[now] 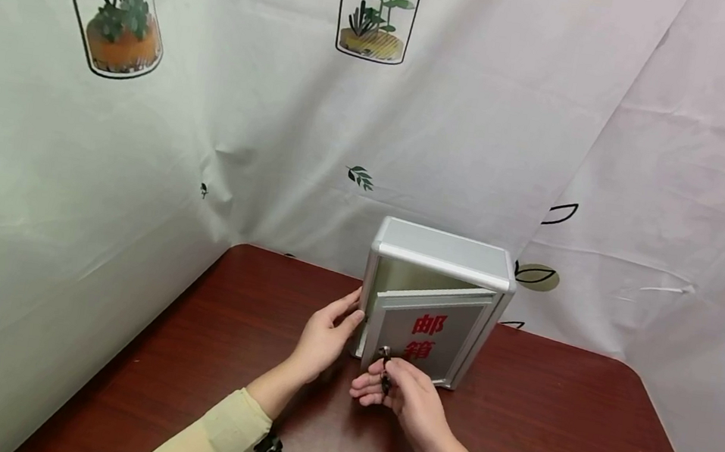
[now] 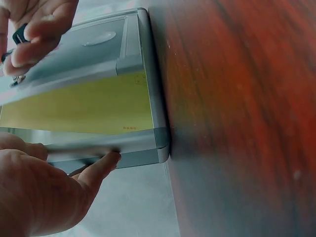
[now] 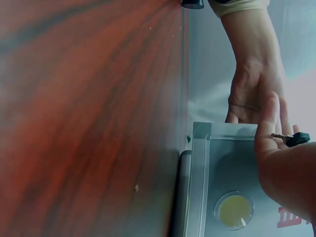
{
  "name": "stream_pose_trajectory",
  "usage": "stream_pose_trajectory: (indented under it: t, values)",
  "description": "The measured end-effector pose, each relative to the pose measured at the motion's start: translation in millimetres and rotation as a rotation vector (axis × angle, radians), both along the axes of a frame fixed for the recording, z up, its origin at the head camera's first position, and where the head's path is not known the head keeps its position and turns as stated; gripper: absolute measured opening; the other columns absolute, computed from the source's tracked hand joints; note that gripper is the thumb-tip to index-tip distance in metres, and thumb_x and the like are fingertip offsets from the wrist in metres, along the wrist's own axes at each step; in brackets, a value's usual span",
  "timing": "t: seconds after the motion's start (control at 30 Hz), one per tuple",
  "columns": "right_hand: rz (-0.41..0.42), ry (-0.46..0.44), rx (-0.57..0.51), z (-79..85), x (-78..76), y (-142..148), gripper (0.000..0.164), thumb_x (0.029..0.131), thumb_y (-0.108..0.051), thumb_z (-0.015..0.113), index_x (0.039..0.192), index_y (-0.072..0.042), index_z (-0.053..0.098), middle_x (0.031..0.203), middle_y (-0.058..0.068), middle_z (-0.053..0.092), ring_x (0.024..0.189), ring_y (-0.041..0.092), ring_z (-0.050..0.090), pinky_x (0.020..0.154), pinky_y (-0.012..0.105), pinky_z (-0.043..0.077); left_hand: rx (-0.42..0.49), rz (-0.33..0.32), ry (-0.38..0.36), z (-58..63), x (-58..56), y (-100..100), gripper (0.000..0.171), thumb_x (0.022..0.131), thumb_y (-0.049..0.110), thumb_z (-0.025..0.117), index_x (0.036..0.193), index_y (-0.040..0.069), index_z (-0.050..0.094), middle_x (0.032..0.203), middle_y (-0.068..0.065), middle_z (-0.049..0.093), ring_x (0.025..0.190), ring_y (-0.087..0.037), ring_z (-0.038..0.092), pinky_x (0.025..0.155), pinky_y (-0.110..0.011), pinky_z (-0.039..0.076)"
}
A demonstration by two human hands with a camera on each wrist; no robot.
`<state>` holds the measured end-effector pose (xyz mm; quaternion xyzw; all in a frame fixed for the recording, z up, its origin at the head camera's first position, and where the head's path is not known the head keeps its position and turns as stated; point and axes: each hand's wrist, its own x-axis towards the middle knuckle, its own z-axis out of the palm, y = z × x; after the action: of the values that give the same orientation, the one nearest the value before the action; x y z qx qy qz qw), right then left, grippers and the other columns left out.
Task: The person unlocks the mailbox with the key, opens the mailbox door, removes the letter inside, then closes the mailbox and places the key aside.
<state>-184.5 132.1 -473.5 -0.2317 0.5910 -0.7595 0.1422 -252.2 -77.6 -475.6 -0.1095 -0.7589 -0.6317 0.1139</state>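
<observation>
A grey metal mailbox (image 1: pixel 445 246) with red characters stands upright on the table, its front door (image 1: pixel 464 331) partly swung out. My left hand (image 1: pixel 323 339) holds its left side, thumb near the front edge and fingers along the side wall. At the door's lock (image 1: pixel 385 351), my right hand (image 1: pixel 417 409) pinches a key between thumb and finger. A second black-headed key (image 3: pixel 297 139) hangs by the fingers in the right wrist view. Through the gap, the left wrist view shows a yellow envelope (image 2: pixel 84 106) inside. The key's tip is hidden.
The dark red wooden table (image 1: pixel 541 433) has rounded back corners. Behind and beside it hang white cloth walls (image 1: pixel 281 116) printed with plants; the mailbox stands close to the back one. A round window (image 3: pixel 234 211) sits in the door, and a black strap (image 1: pixel 268 446) is on the left wrist.
</observation>
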Motion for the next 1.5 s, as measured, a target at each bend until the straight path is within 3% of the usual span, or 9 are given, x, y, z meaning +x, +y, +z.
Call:
stream_pose_trajectory:
  t: [0.27,0.43,0.67,0.9,1.13,1.37,1.5]
  values:
    - [0.096,0.042,-0.064,0.2,9.2,13,0.036,0.121,-0.014,0.037,0.120,0.016,0.056,0.111,0.022,0.080,0.102,0.028,0.082,0.085,0.035,0.067,-0.008,-0.003,0.006,-0.9,-0.1,0,0.048,0.112,0.022,0.071,0.160,0.020,0.064,0.152,-0.007,0.069,0.149,-0.027,0.056,0.115,-0.054,0.053]
    - [0.157,0.065,-0.117,0.5,13.1,19,0.036,0.121,-0.009,0.033,0.119,0.020,0.055,0.112,0.024,0.080,0.103,0.029,0.082,0.085,0.034,0.066,-0.012,-0.003,0.007,0.5,1.1,0,0.048,0.113,0.023,0.070,0.160,0.020,0.064,0.152,-0.008,0.069,0.149,-0.028,0.056,0.116,-0.054,0.052]
    - [0.208,0.036,-0.113,0.0,18.9,31,0.035,0.121,-0.008,0.031,0.121,0.014,0.058,0.113,0.023,0.080,0.104,0.029,0.081,0.086,0.035,0.067,-0.016,-0.002,0.012,0.6,0.7,0,0.049,0.112,0.021,0.071,0.160,0.020,0.063,0.153,-0.006,0.069,0.151,-0.027,0.054,0.119,-0.054,0.049]
    - [0.234,0.070,-0.128,0.7,23.3,40,0.041,0.120,-0.005,0.027,0.120,0.031,0.047,0.116,0.025,0.079,0.105,0.030,0.081,0.086,0.034,0.066,-0.014,0.000,0.014,0.8,0.6,-1,0.049,0.112,0.021,0.071,0.160,0.021,0.063,0.153,-0.004,0.068,0.151,-0.026,0.054,0.119,-0.053,0.049]
    - [0.286,0.042,-0.160,1.3,26.8,50,0.039,0.120,-0.004,0.026,0.123,0.018,0.058,0.117,0.022,0.080,0.106,0.028,0.081,0.088,0.034,0.066,-0.014,-0.005,0.006,0.5,0.4,-1,0.049,0.112,0.022,0.071,0.160,0.021,0.063,0.153,-0.005,0.068,0.152,-0.026,0.054,0.117,-0.054,0.051]
    - [0.315,0.046,-0.151,2.9,27.9,57,0.041,0.119,-0.002,0.025,0.119,0.033,0.046,0.115,0.021,0.080,0.104,0.027,0.080,0.089,0.035,0.067,-0.018,-0.004,0.001,0.1,0.8,-2,0.049,0.112,0.023,0.071,0.161,0.022,0.063,0.151,-0.006,0.070,0.152,-0.027,0.054,0.120,-0.055,0.049]
    - [0.308,0.060,-0.126,3.1,27.5,59,0.042,0.119,-0.002,0.024,0.118,0.035,0.044,0.114,0.022,0.080,0.101,0.027,0.081,0.088,0.036,0.067,-0.014,-0.008,0.000,0.2,0.4,-1,0.049,0.112,0.023,0.071,0.161,0.022,0.063,0.154,-0.004,0.068,0.152,-0.026,0.053,0.122,-0.055,0.046]
